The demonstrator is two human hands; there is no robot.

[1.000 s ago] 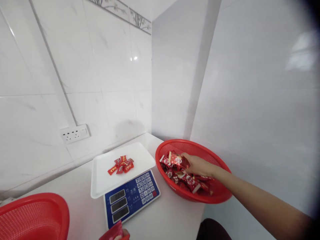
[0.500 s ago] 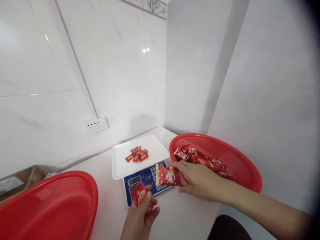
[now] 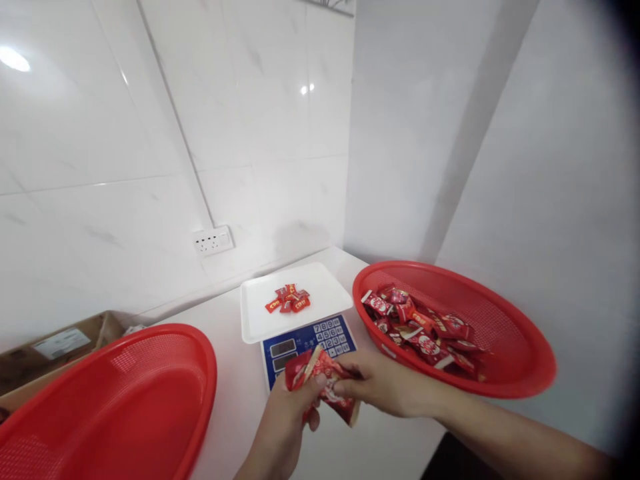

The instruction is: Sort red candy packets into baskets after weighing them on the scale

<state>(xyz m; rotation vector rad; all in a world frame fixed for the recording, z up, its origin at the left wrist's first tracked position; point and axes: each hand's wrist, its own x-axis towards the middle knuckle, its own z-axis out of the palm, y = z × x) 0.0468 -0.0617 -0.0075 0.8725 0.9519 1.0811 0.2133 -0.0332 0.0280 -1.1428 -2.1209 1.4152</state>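
Note:
In front of the scale, both my hands meet around red printed packets. My left hand (image 3: 287, 417) is closed on red packets, its thumb pressing a triangular red packet (image 3: 336, 387) with a pale edge. My right hand (image 3: 377, 385) pinches that same triangular packet from the right side. Behind them stands a blue-fronted weighing scale (image 3: 310, 340) with a keypad, its lower display partly hidden. On its white tray (image 3: 260, 320) lies a small pile of red wrapped candies (image 3: 289, 299).
To the right, a red plastic basket (image 3: 530, 347) holds many red packets (image 3: 425, 327). Another red basket (image 3: 150, 400) is at the left, with a cardboard box (image 3: 95, 333) behind it. A wall socket (image 3: 214, 240) sits above the white table (image 3: 235, 387).
My right hand has moved left and down from the right basket's edge, carrying the triangular packet to my left hand. Both hands now touch it. The view has shifted slightly.

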